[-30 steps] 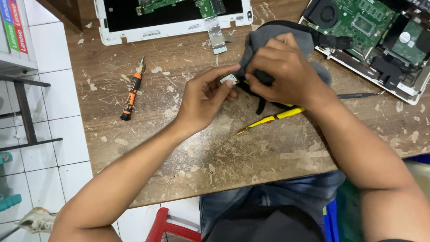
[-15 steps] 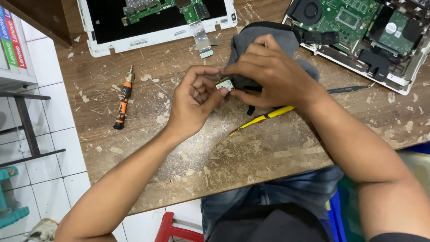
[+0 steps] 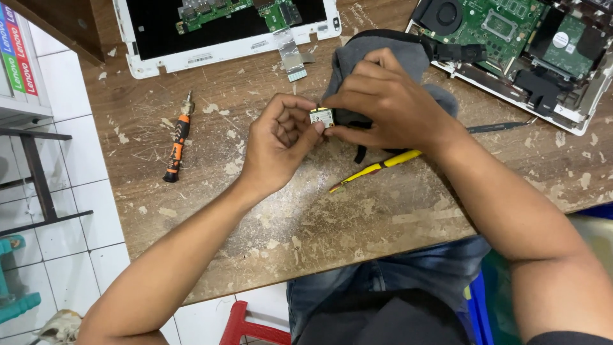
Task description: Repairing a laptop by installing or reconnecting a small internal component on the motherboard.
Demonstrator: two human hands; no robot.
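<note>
A small square circuit card [image 3: 321, 117] is held above the worn wooden table [image 3: 306, 217], pinched at its left edge between the thumb and fingertips of the left hand [image 3: 279, 148]. The right hand [image 3: 383, 105] is closed on a grey cloth [image 3: 377, 61], and its fingertips meet the right edge of the card, so the card is kept between both hands, just in front of the cloth. By the look of it, the step in hand is the wiping or cleaning of this little card; whether the cloth is really pressed on its surface cannot be told, because the fingers hide that side. For the next move a light and steady pinch is judged to be needed, since the card is small and could slip out or be bent. Under the right wrist a yellow prying tool [image 3: 377, 168] lies on the table, and a thin dark tool [image 3: 498, 127] lies near it to the right. An orange and black screwdriver [image 3: 177, 140] is placed well apart on the left. At the far edge a white laptop shell [image 3: 223, 51] and an opened laptop base with green board [image 3: 517, 38] are seen. Nothing is seen to stand between the hands and the card.
</note>
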